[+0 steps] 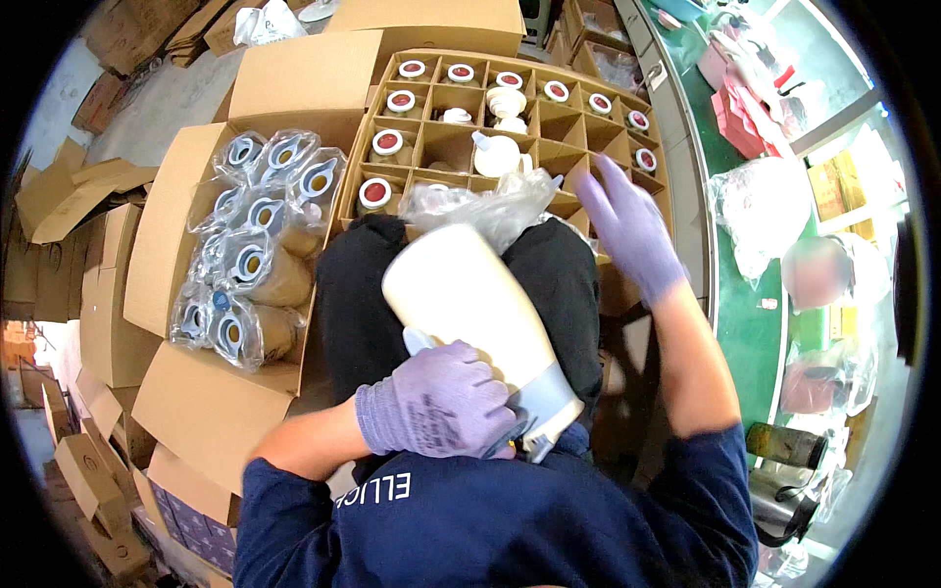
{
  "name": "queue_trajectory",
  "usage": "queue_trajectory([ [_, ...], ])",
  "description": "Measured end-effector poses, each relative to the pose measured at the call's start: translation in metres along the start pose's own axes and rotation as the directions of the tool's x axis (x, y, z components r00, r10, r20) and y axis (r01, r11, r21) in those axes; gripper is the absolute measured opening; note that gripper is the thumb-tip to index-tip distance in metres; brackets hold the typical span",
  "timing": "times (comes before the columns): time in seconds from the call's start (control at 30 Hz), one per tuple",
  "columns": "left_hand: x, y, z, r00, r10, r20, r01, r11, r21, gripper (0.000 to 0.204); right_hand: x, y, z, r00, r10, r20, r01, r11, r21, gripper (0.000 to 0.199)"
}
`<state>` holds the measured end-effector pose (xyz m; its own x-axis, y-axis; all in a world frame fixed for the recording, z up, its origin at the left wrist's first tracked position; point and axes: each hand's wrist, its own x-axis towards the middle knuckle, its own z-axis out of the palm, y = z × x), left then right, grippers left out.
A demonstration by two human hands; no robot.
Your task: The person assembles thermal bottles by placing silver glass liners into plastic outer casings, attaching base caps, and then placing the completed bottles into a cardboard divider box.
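A large cream thermos jug (470, 284) with a grey-blue collar and handle lies tilted across my lap, its flat base pointing away from me. My left hand (436, 397), in a lilac knit glove, is closed round its handle side near the collar. Gloved alike, my right hand (632, 230) is raised with the fingers stretched out and holds nothing. It hovers over the right side of a divided carton (578, 147). A crumpled clear plastic bag (490, 206) rests at that carton's near edge, just beyond the jug.
Several white-rimmed, red-centred round tops (389, 142) and cream spouted parts (498, 154) sit in the carton's compartments. On the left, an open carton (162, 245) holds several bagged jugs (253, 263). A green worktop (745, 333) with plastic bags and flasks runs along the right.
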<state>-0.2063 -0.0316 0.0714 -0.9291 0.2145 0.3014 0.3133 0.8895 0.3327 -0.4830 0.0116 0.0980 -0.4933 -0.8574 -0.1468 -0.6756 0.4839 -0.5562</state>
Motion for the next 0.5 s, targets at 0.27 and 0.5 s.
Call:
queue_trajectory([
  [0.27, -0.017, -0.022, -0.049, 0.995, 0.015, -0.094, -0.001, 0.990, 0.142, 0.024, 0.084, -0.001, 0.070, 0.947, -0.210, -0.244, 0.286, 0.897, 0.336, 0.048],
  [0.5, 0.024, -0.174, -0.036, 0.743, -0.667, -0.055, 0.264, 0.368, -0.891, 0.088, -0.008, -0.068, 0.011, 0.581, -0.737, -0.346, 0.803, 0.449, 0.393, 0.059],
])
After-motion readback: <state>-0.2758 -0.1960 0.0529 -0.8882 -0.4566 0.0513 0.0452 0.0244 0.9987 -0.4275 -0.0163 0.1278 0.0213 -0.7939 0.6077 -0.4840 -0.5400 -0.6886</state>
